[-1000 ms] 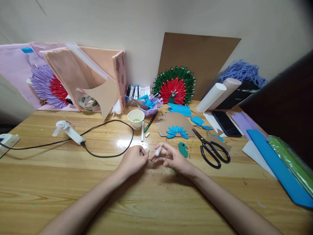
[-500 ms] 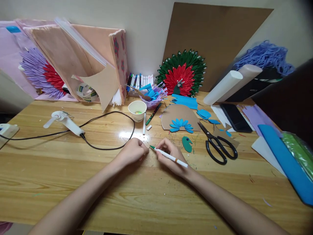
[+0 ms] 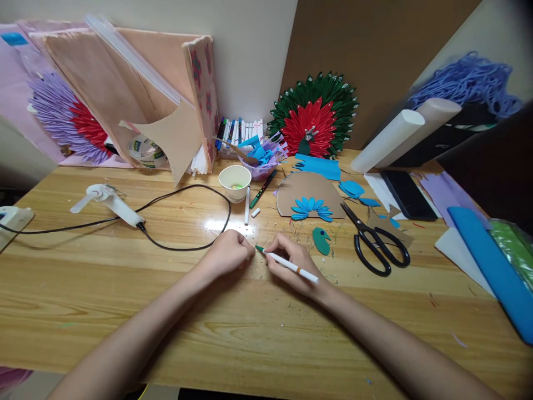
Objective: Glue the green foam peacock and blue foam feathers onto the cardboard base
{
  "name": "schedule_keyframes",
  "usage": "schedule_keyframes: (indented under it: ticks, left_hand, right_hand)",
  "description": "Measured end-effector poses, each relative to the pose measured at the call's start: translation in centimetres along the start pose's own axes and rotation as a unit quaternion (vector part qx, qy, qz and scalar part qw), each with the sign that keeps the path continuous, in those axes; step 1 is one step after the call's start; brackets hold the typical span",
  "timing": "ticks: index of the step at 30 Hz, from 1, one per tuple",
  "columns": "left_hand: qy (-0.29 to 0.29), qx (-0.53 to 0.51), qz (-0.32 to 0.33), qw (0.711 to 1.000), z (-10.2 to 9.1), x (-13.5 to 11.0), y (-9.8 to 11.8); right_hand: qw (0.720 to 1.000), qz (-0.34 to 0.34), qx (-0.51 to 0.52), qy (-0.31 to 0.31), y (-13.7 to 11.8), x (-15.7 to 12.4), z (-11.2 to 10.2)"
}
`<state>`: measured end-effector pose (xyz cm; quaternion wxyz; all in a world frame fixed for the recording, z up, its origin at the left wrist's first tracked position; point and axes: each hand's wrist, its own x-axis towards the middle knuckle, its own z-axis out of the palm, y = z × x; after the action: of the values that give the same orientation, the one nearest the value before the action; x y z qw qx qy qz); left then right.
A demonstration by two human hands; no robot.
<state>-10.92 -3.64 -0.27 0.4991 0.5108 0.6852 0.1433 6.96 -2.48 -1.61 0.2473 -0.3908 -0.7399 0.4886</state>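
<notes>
My right hand (image 3: 291, 262) grips a white marker (image 3: 296, 270) with a brown band, its green tip pointing left. Close to that tip, the fingers of my left hand (image 3: 234, 250) are pinched together; whatever sits between them is too small to make out. Right of my right hand lies a green bird-head cutout (image 3: 321, 241) with a dark eye. Behind it is a rounded cardboard piece (image 3: 297, 189) bearing a fan of blue petals (image 3: 311, 208). A loose white cap (image 3: 255, 213) and another white marker (image 3: 247, 206) lie beyond my hands.
Black-handled scissors (image 3: 377, 244) lie at right beside blue paper scraps (image 3: 352, 189). A paper cup (image 3: 235, 183) stands ahead. To the left is a white glue gun (image 3: 119, 206) with its looping black cord (image 3: 175, 249). A red and green paper peacock (image 3: 312, 116) leans at the back.
The view has shifted slightly, so background things sit a little differently in the picture. Both hands stay nearly in place, and the marker tip remains close to my left fingertips.
</notes>
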Motion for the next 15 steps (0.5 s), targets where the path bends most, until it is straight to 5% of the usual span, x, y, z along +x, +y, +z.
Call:
schedule_keyframes:
  ticks: [15]
  left_hand:
    - [0.001, 0.0, 0.024, 1.0, 0.13, 0.11, -0.41]
  right_hand:
    - [0.999, -0.012, -0.026, 0.022, 0.1, 0.16, -0.04]
